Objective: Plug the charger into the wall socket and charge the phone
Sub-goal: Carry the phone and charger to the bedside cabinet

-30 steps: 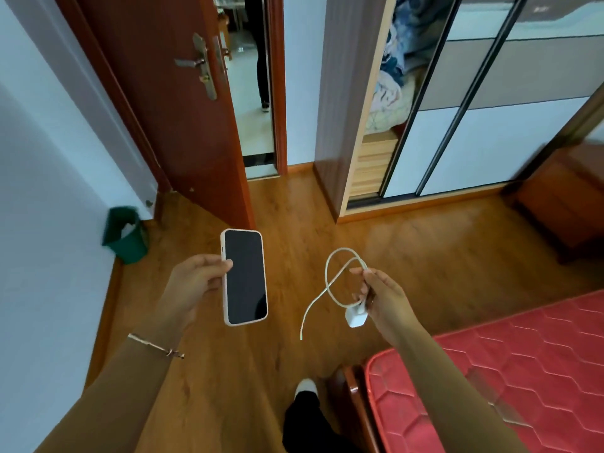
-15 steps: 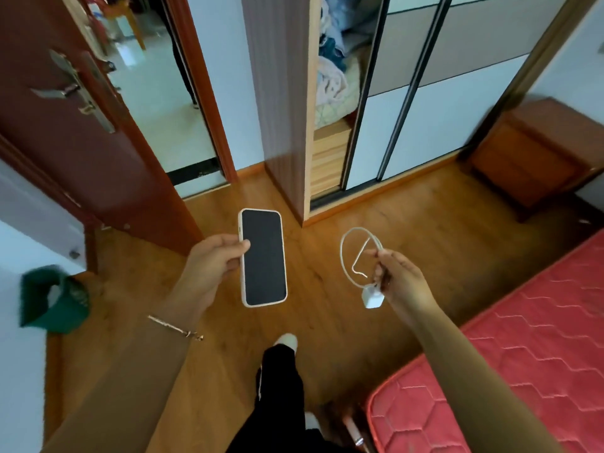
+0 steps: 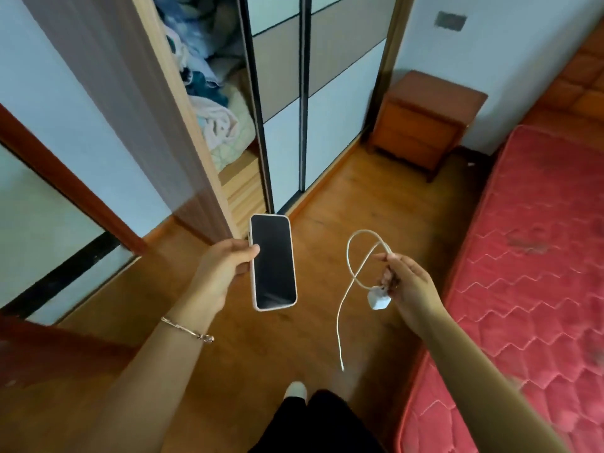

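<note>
My left hand [image 3: 222,269] grips a phone [image 3: 273,261] with a dark screen and a pale case by its left edge, screen up, over the wooden floor. My right hand [image 3: 407,284] pinches a white charger plug [image 3: 378,299] and its white cable [image 3: 351,273]. The cable loops above the fingers and its free end hangs down toward the floor. A grey wall plate [image 3: 451,20], possibly the socket, sits high on the far wall above the bedside cabinet [image 3: 425,122]. Both hands are about waist height, a short gap between them.
A red quilted mattress [image 3: 536,256] fills the right side. A wardrobe with sliding doors [image 3: 294,93] stands ahead, its left part open with bedding inside. A doorway with a red-brown frame [image 3: 65,181] lies to the left. My legs and a white shoe [image 3: 295,389] show below.
The view has swung to the right: the door and green bin have left the frame, the bedside cabinet and wall plate have come in. The cable's free end now hangs lower.
</note>
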`<state>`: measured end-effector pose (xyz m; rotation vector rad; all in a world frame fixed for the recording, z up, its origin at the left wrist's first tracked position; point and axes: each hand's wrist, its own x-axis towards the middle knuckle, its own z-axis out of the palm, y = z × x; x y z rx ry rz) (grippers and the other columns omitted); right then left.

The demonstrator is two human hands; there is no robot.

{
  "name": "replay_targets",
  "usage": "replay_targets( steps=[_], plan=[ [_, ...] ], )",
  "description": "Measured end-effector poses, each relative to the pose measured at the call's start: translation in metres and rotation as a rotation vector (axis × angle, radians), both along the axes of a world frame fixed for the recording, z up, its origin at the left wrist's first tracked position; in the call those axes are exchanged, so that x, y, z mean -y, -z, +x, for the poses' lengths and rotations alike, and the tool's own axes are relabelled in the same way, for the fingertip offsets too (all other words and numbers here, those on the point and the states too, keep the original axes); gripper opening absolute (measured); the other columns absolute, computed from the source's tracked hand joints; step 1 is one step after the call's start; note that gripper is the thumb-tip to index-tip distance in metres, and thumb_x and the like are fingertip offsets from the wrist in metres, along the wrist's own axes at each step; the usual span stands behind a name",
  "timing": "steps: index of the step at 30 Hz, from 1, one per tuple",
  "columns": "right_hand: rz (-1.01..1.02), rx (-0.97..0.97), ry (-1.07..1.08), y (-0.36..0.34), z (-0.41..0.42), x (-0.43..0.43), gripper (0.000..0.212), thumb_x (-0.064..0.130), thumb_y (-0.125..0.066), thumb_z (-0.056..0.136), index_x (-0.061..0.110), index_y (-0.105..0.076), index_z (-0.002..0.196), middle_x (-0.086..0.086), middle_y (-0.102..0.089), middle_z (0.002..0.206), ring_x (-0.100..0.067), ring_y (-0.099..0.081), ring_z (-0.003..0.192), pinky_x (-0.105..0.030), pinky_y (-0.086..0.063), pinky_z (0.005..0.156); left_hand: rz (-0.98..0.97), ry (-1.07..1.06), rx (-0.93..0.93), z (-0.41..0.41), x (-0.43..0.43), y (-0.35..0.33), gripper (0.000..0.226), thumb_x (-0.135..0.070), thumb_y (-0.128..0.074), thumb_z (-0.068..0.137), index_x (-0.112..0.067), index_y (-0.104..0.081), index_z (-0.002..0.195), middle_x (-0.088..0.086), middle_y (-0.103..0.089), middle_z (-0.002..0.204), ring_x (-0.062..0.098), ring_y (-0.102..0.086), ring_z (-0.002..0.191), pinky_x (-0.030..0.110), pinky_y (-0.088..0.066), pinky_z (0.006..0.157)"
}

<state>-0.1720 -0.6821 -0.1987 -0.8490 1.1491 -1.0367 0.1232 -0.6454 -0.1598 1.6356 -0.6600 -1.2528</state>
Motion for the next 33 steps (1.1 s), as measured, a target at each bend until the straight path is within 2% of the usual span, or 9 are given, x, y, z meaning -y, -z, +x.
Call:
replay_targets(
  steps=[5, 8, 12, 16, 24, 27, 31, 33],
  plan=[
    [0.031, 0.017, 0.112, -0.003, -0.003, 0.027, 0.026, 0.014, -0.045, 0.096, 0.011, -0.068, 0.084, 0.005, -0.052, 0.050, -0.008, -0.047, 0.049, -0.030, -0.037, 0.062, -0.005, 0.134, 0.016, -0.009, 0.064, 0.001, 0.004, -0.013, -0.070, 0.080, -0.017, -0.070, 0.078, -0.001, -0.075, 0.078, 0.022, -0.070, 0.080, 0.032, -0.052, 0.072],
    [0.036, 0.028, 0.152, 0.002, -0.008, 0.048, 0.026, 0.015, -0.044, 0.097, 0.012, -0.066, 0.084, 0.006, -0.051, 0.049, -0.007, -0.046, 0.047, -0.031, -0.036, 0.063, -0.004, 0.173, 0.006, -0.020, 0.099, 0.001, 0.007, -0.010, -0.069, 0.081, -0.016, -0.069, 0.076, 0.007, -0.073, 0.082, 0.021, -0.067, 0.073, 0.030, -0.051, 0.070],
    [0.038, 0.022, 0.180, 0.009, -0.016, 0.085, 0.027, 0.016, -0.044, 0.097, 0.013, -0.067, 0.083, 0.006, -0.051, 0.050, -0.008, -0.045, 0.049, -0.031, -0.036, 0.064, 0.007, 0.229, 0.016, -0.027, 0.145, 0.007, 0.002, -0.013, -0.069, 0.081, -0.013, -0.069, 0.083, 0.012, -0.072, 0.089, 0.028, -0.065, 0.081, 0.038, -0.049, 0.078],
    [0.035, 0.019, 0.218, 0.010, -0.031, 0.131, 0.027, 0.016, -0.044, 0.097, 0.013, -0.066, 0.082, 0.007, -0.050, 0.051, -0.008, -0.045, 0.051, -0.025, -0.037, 0.058, 0.027, 0.238, 0.039, -0.040, 0.202, 0.013, 0.004, -0.015, -0.071, 0.079, -0.015, -0.069, 0.082, 0.011, -0.072, 0.094, 0.032, -0.067, 0.093, 0.046, -0.050, 0.092],
    [0.043, 0.033, 0.280, 0.002, -0.062, 0.217, 0.025, 0.015, -0.044, 0.097, 0.010, -0.064, 0.084, 0.006, -0.049, 0.051, -0.011, -0.044, 0.053, -0.024, -0.038, 0.058, 0.033, 0.273, 0.059, -0.068, 0.302, 0.015, 0.013, -0.019, -0.072, 0.077, -0.013, -0.070, 0.089, 0.014, -0.072, 0.101, 0.034, -0.066, 0.098, 0.051, -0.049, 0.095],
    [0.048, 0.039, 0.290, 0.003, -0.071, 0.243, 0.024, 0.015, -0.044, 0.097, 0.010, -0.064, 0.084, 0.004, -0.048, 0.052, -0.012, -0.044, 0.055, -0.027, -0.038, 0.060, 0.035, 0.287, 0.052, -0.076, 0.335, 0.012, 0.014, -0.021, -0.073, 0.076, -0.014, -0.070, 0.088, 0.012, -0.072, 0.102, 0.033, -0.066, 0.097, 0.046, -0.052, 0.092],
    [0.049, 0.049, 0.309, 0.003, -0.077, 0.281, 0.026, 0.015, -0.044, 0.097, 0.012, -0.065, 0.082, 0.005, -0.049, 0.052, -0.011, -0.045, 0.053, -0.027, -0.039, 0.060, 0.008, 0.325, 0.062, -0.083, 0.381, 0.008, 0.011, -0.022, -0.073, 0.076, -0.016, -0.070, 0.085, 0.008, -0.073, 0.094, 0.027, -0.067, 0.088, 0.031, -0.049, 0.072],
    [0.049, 0.042, 0.327, 0.005, -0.078, 0.303, 0.027, 0.015, -0.044, 0.097, 0.012, -0.065, 0.082, 0.005, -0.050, 0.052, -0.009, -0.046, 0.052, -0.026, -0.040, 0.058, 0.002, 0.349, 0.062, -0.087, 0.407, 0.006, 0.006, -0.021, -0.073, 0.076, -0.018, -0.070, 0.081, 0.006, -0.074, 0.091, 0.023, -0.068, 0.084, 0.026, -0.049, 0.067]
  ],
)
